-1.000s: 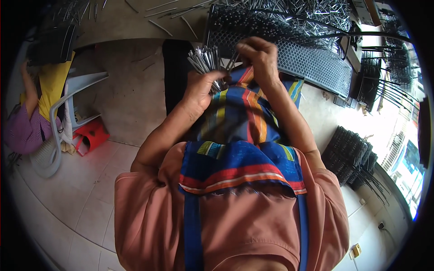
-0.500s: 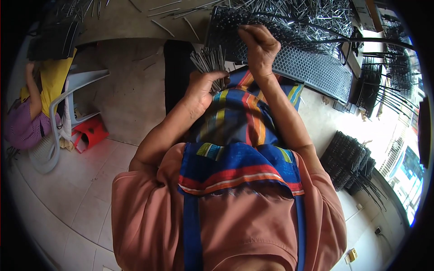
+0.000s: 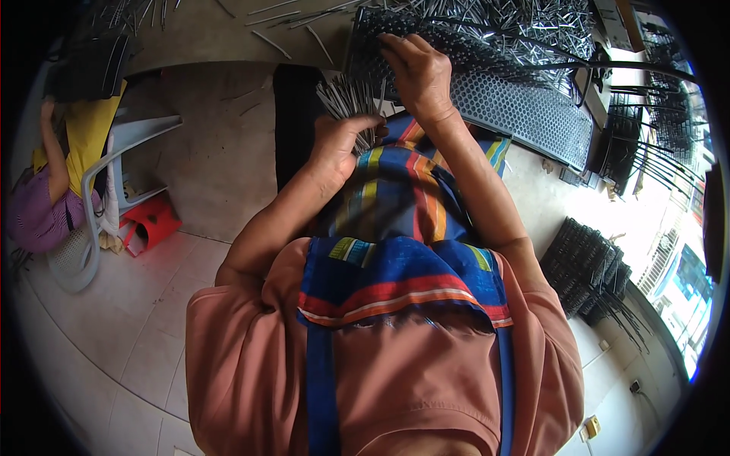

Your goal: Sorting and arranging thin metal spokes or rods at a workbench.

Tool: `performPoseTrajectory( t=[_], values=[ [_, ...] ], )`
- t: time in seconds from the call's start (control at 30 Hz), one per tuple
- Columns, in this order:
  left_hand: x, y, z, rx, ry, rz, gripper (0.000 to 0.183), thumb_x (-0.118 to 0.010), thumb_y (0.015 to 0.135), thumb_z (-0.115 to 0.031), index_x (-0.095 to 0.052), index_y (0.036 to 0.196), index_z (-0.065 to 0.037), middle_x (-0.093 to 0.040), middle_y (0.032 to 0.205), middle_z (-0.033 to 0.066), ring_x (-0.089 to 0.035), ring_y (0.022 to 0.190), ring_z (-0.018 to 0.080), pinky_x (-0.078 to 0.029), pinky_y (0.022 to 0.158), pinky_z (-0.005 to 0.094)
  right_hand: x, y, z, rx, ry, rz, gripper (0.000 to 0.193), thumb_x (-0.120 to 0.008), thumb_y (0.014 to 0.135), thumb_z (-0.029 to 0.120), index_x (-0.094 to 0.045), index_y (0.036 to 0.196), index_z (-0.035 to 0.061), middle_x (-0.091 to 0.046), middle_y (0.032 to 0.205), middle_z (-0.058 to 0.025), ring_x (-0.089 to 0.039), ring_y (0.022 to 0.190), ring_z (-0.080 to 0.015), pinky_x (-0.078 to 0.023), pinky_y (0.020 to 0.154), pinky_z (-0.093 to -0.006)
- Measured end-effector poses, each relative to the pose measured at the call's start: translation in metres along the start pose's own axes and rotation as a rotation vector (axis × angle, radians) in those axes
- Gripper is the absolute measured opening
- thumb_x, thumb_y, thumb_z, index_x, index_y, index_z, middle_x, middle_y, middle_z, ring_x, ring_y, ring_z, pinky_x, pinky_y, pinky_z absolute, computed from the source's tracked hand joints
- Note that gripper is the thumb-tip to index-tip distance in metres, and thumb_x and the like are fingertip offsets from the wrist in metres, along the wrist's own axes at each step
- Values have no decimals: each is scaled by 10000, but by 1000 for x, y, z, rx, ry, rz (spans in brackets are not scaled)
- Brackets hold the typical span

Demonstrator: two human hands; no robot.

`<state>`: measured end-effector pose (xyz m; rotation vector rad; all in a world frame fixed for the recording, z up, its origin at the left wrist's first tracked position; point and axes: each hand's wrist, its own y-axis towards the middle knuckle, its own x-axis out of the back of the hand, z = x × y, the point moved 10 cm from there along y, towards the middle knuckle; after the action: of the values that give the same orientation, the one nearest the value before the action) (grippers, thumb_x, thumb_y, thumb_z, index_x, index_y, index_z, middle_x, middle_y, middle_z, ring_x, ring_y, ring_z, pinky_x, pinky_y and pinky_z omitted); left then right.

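My left hand (image 3: 337, 142) is closed around a bundle of thin grey metal rods (image 3: 346, 102) that fans out upward, just above my striped apron (image 3: 414, 182). Beside it, my right hand (image 3: 422, 76) is over the near-left part of a dark plate full of holes (image 3: 525, 125). Its thumb and fingers are pinched together; what is between them, if anything, is too small to make out. Dark tips crowd the plate's far-left part, while open holes show along its near right side.
A heap of loose metal rods (image 3: 532, 38) lies behind the plate, with stray rods on the table (image 3: 213, 38). Stacked black wire racks (image 3: 585, 266) stand on the floor at right. At left, another person in purple (image 3: 46, 209) sits near a grey plastic chair (image 3: 95, 190) and red container (image 3: 152, 224).
My right hand has moved a little left and away from me, over the plate, with its fingers now pointing left. My left hand keeps its hold on the rods.
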<state>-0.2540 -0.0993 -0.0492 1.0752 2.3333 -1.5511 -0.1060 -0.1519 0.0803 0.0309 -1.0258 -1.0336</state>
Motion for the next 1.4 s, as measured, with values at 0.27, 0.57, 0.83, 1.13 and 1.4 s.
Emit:
performPoseTrajectory(
  t=[0.27, 0.57, 0.83, 1.13, 1.4],
  values=[
    [-17, -6, -10, -98, 57, 158, 263, -701, 686, 110, -674, 941, 54, -691, 866, 130, -682, 724, 226, -577, 661, 341, -26, -70, -33, -778, 616, 512, 206, -749, 783, 95, -693, 930, -39, -638, 670, -41, -514, 525, -63, -391, 461, -217],
    [-9, 1, -19, -239, 218, 91, 174, -688, 713, 86, -682, 885, 59, -692, 800, 115, -682, 686, 215, -561, 611, 320, -4, -69, -58, -848, 810, 80, 51, -694, 834, 58, -696, 832, 7, -601, 659, 21, -450, 524, -23, -322, 463, -199],
    [-8, 5, 8, 9, 135, 55, 142, -697, 768, 22, -682, 908, 43, -695, 823, 149, -677, 693, 242, -553, 592, 362, 41, -22, -44, -296, 583, -260, 94, -699, 775, -74, -692, 857, -30, -660, 810, -21, -582, 743, -64, -460, 679, -188],
    [-8, 4, 14, 69, 153, 30, 151, -693, 748, 38, -676, 896, 60, -697, 808, 144, -675, 676, 233, -536, 565, 337, 29, -17, -38, -236, 352, -134, 115, -717, 757, -56, -701, 867, -30, -662, 786, -56, -617, 717, -97, -481, 650, -215],
    [-9, 5, 18, 115, 26, 23, 70, -674, 727, 86, -665, 783, 127, -673, 753, 198, -663, 619, 267, -540, 531, 340, 25, -3, -22, -151, 83, -103, 141, -747, 749, 79, -726, 885, 49, -635, 742, -98, -643, 620, -231, -483, 570, -287]
  ],
)
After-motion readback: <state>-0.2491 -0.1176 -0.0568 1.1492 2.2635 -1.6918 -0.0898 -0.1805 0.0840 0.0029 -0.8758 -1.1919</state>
